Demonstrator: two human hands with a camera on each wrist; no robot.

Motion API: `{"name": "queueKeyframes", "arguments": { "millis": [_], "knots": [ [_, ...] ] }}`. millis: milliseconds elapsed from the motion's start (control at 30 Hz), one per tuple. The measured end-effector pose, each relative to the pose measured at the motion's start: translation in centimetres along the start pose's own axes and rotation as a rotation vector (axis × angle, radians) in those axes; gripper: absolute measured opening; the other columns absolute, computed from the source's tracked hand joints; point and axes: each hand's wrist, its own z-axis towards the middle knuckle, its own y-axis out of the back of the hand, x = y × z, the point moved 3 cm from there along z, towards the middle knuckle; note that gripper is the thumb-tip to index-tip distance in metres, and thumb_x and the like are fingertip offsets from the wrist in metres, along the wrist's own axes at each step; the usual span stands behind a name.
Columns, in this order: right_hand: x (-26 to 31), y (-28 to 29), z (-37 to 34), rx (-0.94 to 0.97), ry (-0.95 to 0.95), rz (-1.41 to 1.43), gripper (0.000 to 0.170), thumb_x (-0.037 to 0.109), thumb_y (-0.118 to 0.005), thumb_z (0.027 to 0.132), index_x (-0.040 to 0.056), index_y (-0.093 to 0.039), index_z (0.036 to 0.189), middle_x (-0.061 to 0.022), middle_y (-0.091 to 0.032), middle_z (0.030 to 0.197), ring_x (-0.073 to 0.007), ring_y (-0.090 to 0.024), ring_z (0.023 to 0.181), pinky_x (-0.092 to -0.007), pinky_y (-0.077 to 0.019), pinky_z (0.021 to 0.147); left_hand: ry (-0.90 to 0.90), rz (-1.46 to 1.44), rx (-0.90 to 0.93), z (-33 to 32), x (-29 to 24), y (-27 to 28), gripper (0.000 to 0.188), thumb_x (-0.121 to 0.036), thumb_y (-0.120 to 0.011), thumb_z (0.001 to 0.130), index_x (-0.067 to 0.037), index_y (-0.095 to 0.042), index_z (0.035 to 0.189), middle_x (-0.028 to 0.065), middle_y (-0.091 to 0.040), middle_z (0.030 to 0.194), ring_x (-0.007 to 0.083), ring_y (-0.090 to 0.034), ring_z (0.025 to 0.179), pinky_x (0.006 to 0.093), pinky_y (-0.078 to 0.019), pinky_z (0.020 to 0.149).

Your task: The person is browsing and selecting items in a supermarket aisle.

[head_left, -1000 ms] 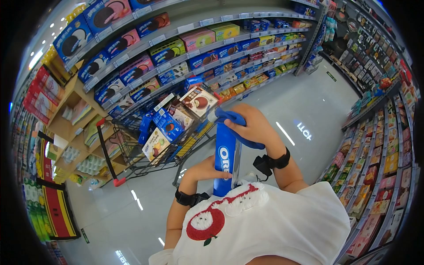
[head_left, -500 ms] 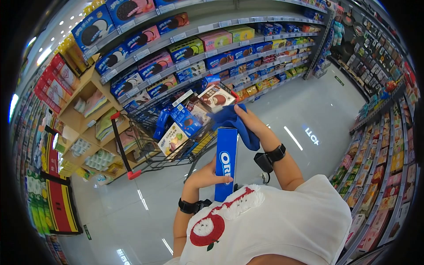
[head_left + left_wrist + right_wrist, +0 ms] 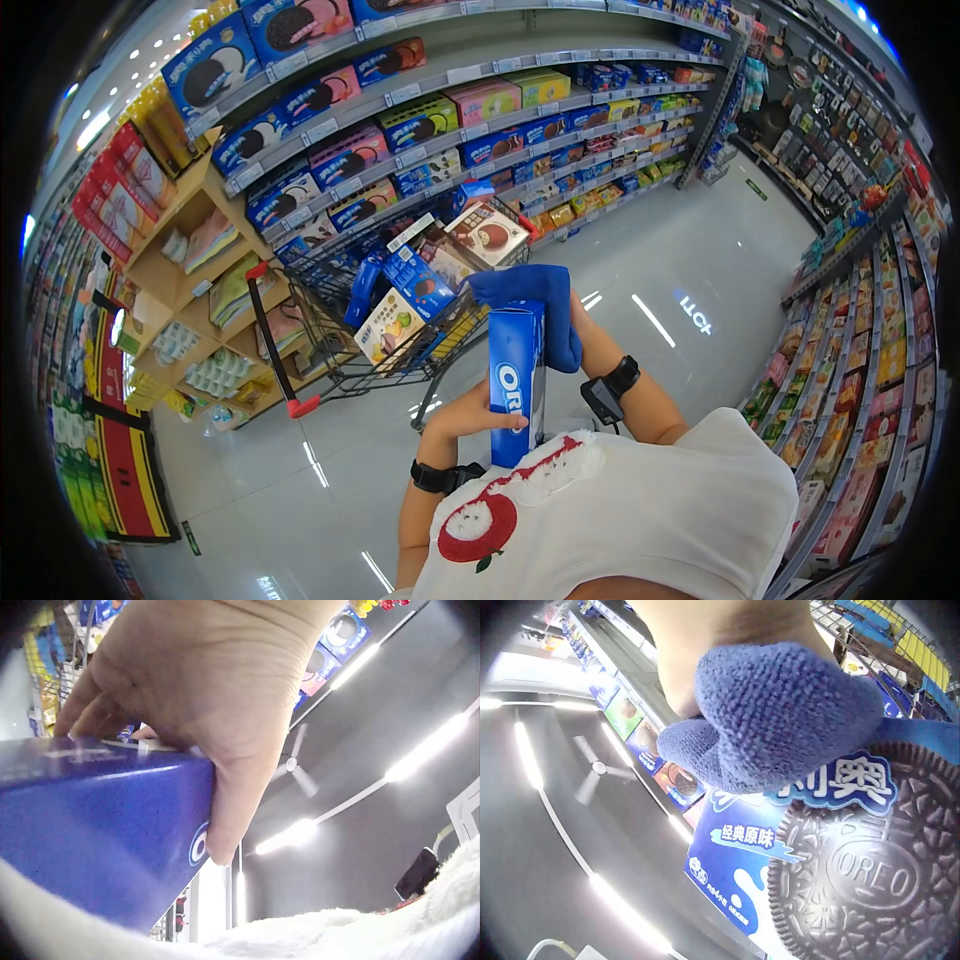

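A blue Oreo box point(image 3: 512, 385) stands on end against the shirt front. The left hand point(image 3: 465, 410) grips its side, thumb across the narrow face; the left wrist view shows that thumb pressed on the blue box point(image 3: 97, 832). A blue cloth point(image 3: 530, 290) lies at the box's upper end and hangs down its right side, hiding most of the right hand in the head view. In the right wrist view the right hand point(image 3: 739, 630) holds the bunched cloth point(image 3: 780, 720), its fingers covered, against the box's large cookie-printed face point(image 3: 870, 870).
A shopping cart point(image 3: 280, 350) with several snack boxes stands just beyond the hands, on the left. Behind it run shelves point(image 3: 440, 80) of cookie boxes. A wooden display rack point(image 3: 195, 290) is at the left, and another snack shelf point(image 3: 850, 400) lines the right.
The right hand has moved from the box's top, where it was visible, to behind the cloth at the box's right side. The cloth has spread out. The left hand keeps its grip.
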Motion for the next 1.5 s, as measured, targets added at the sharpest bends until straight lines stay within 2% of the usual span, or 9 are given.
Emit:
{"name": "queueKeyframes", "arguments": {
  "millis": [233,400,500,700,900,1000,1200,1300,1500],
  "knots": [
    [-2.2,0.5,-0.1,-0.021,-0.088,0.112,0.049,0.044,-0.038,0.09,0.0024,-0.053,0.111,-0.0133,-0.062,0.101,-0.022,-0.062,0.085,-0.0335,-0.0512,0.078,-0.05,0.015,0.072,0.1,1.6,0.5,0.068,-0.025,-0.074,0.07,0.0,-0.039,0.123,0.0079,-0.052,0.109,0.0155,-0.049,0.1,0.0291,-0.0413,0.087],
    [-4.1,-0.7,-0.4,-0.061,0.092,-0.152,0.048,0.043,-0.039,0.091,0.0016,-0.054,0.11,-0.0141,-0.062,0.099,-0.0225,-0.064,0.082,-0.0333,-0.0535,0.074,-0.033,0.03,-0.017,-0.4,2.8,2.1,0.051,-0.031,-0.064,0.079,0.001,-0.047,0.115,0.0097,-0.057,0.103,0.0165,-0.053,0.093,0.03,-0.0444,0.082],
    [-5.5,-0.1,0.0,-0.011,-0.033,-0.017,0.048,0.043,-0.039,0.091,0.0015,-0.052,0.112,-0.0143,-0.062,0.101,-0.0225,-0.063,0.083,-0.0333,-0.0532,0.075,-0.077,0.109,-0.131,-1.2,2.4,2.9,0.042,-0.034,-0.06,0.082,0.0,-0.054,0.106,0.0103,-0.061,0.094,0.0169,-0.057,0.086,0.0303,-0.0466,0.076],
    [-7.7,-2.8,0.0,0.095,-0.219,-0.12,0.053,0.042,-0.031,0.093,0.0056,-0.033,0.132,-0.0122,-0.046,0.126,-0.0205,-0.05,0.11,-0.0339,-0.0401,0.096,-0.052,0.156,-0.281,-4.3,-0.3,4.5,0.042,-0.029,-0.073,0.071,-0.002,-0.059,0.1,0.0083,-0.062,0.093,0.0154,-0.058,0.085,0.0294,-0.047,0.075],
    [-9.0,-0.3,0.0,-0.004,-0.193,-0.113,0.042,0.035,-0.048,0.087,0.0046,-0.05,0.117,-0.0112,-0.06,0.105,-0.0198,-0.06,0.091,-0.0316,-0.0488,0.082,-0.207,-0.085,-0.354,-5.2,2.4,5.2,0.057,-0.022,-0.074,0.07,-0.003,-0.048,0.117,0.0084,-0.06,0.101,0.0153,-0.057,0.089,0.0293,-0.0471,0.077],
    [-8.9,1.7,1.4,-0.075,-0.348,-0.24,0.034,0.026,-0.059,0.082,0.0047,-0.054,0.108,-0.0094,-0.062,0.094,-0.0194,-0.061,0.081,-0.0325,-0.0509,0.075,-0.026,-0.275,-0.522,-5.4,4.7,5.2,0.061,-0.023,-0.072,0.072,-0.003,-0.044,0.122,0.0081,-0.06,0.099,0.011,-0.057,0.082,0.0235,-0.0479,0.067],
    [-9.1,-1.1,3.3,-0.125,-0.223,-0.145,0.03,0.017,-0.064,0.077,0.0059,-0.054,0.104,-0.0065,-0.061,0.089,-0.0176,-0.06,0.08,-0.031,-0.0506,0.072,-0.135,-0.19,-0.814,-4.2,6.2,5.0,0.072,-0.023,-0.075,0.07,0.007,-0.037,0.124,0.0152,-0.055,0.109,0.0197,-0.056,0.094,0.0281,-0.0456,0.081],
    [-9.1,-1.7,3.8,-0.093,-0.13,-0.188,0.034,0.013,-0.064,0.077,0.0064,-0.052,0.108,-0.0058,-0.059,0.095,-0.0168,-0.059,0.085,-0.0298,-0.0494,0.074,-0.187,-0.099,-0.9,-4.4,6.4,4.8,0.075,-0.019,-0.077,0.066,0.007,-0.036,0.123,0.0161,-0.052,0.113,0.0211,-0.053,0.1,0.0306,-0.0437,0.085],
    [-7.8,-6.6,2.1,-0.03,0.094,-0.331,0.044,0.004,-0.066,0.075,0.002,-0.046,0.115,-0.0065,-0.056,0.104,-0.0164,-0.056,0.093,-0.0293,-0.0484,0.078,-0.47,-0.355,-1.006,-7.9,2.3,5.6,0.066,-0.001,-0.075,0.064,0.001,-0.04,0.12,0.0107,-0.055,0.108,0.0177,-0.055,0.098,0.0305,-0.0454,0.085]
  ]
}}
